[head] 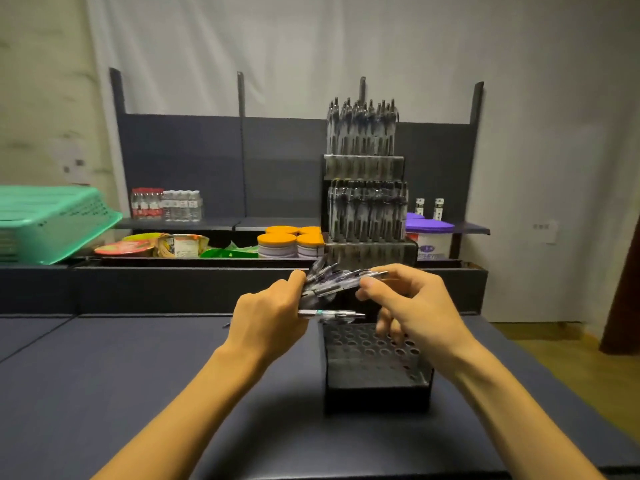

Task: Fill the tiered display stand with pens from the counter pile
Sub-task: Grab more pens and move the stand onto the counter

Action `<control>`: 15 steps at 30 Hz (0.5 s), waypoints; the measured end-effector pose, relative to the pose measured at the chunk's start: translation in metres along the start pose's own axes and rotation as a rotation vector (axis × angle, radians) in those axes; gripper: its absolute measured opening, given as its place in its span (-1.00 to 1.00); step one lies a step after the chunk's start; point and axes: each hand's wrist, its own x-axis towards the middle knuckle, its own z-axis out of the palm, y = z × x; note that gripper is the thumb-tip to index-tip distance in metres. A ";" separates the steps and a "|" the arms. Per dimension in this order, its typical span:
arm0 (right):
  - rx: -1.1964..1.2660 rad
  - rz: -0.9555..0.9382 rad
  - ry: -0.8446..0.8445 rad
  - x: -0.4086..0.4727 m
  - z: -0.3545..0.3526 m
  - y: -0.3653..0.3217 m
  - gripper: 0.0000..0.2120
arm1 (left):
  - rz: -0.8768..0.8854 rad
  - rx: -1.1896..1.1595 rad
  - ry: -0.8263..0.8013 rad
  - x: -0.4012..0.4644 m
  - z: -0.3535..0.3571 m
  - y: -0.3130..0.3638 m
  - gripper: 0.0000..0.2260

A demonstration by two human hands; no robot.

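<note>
- A single clear-barrelled pen (pixel 372 274) is pinched between the thumb and forefinger of the right hand (pixel 412 303); the other fingers of that hand are loosely curled downward above the holes of the stand.
- A fanned bundle of clear plastic pens with dark grips (pixel 320 289) is gripped by the curled fingers and thumb of the left hand (pixel 273 317).
- The long axes of the bundled pens run roughly level, from the left hand toward the right, with the upper ones tilted up and away; the lowest pen lies nearly horizontal.
- The pinched pen lies almost level too, its far end pointing right.
- Both forearms are stretched forward from the lower edge of the view, and the hands meet just above the back of the lowest tier.
- The black tiered display stand with rows of round holes (pixel 374 372) stands on the dark grey counter (pixel 104 375); the holes of its front tier show empty, while the two upper tiers are packed with upright pens (pixel 362 133).
- A green plastic basket (pixel 52 220) sits at the far left.
</note>
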 end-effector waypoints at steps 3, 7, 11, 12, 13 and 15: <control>0.069 0.007 -0.004 0.003 -0.007 0.007 -0.87 | -0.032 0.046 -0.011 -0.001 0.003 0.010 -0.77; 0.151 0.041 0.025 0.008 -0.016 0.018 -0.87 | -0.022 0.055 0.008 0.001 0.011 0.020 -0.85; 0.277 0.074 0.172 0.019 -0.034 0.022 -0.84 | -0.013 0.020 0.037 -0.002 0.023 0.021 -0.85; 0.284 0.077 0.209 0.023 -0.039 0.022 -0.84 | 0.001 0.008 0.050 -0.004 0.025 0.020 -0.84; 0.282 0.072 0.242 0.025 -0.043 0.022 -0.84 | 0.007 0.000 0.066 -0.006 0.028 0.018 -0.82; 0.271 0.032 0.307 0.031 -0.052 0.023 -0.85 | -0.021 -0.005 0.102 -0.010 0.035 0.016 -0.81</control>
